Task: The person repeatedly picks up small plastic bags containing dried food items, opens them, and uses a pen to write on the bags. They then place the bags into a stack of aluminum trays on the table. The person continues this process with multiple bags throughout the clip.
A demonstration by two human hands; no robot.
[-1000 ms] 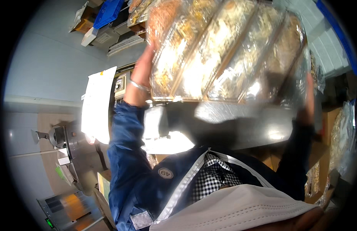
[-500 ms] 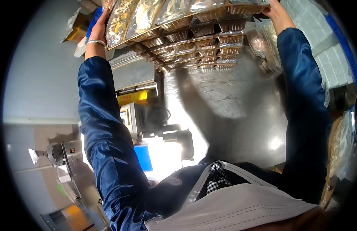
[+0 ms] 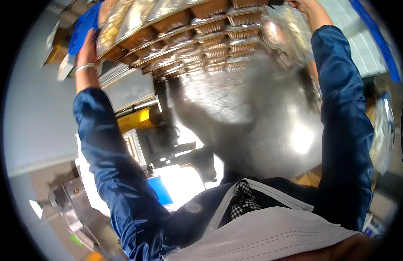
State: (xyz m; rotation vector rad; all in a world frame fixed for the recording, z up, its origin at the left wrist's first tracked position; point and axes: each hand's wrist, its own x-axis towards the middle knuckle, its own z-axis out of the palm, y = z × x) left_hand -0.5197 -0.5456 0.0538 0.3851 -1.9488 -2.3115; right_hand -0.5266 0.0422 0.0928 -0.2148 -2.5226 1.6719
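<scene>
L hand: your left hand (image 3: 87,54) at top tray's (image 3: 138,21) left end, fingers partly hidden, grip can't tell | R hand: your right hand (image 3: 307,8) near its right end, fingers curled, cut by frame, hold can't tell | top tray: above tray stack (image 3: 214,42), far side of metal surface (image 3: 271,145)

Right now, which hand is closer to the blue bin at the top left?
Left. The left hand overlaps the lower edge of the blue bin in view; touching is unclear. The right hand is far off, past the stacked trays.
</scene>
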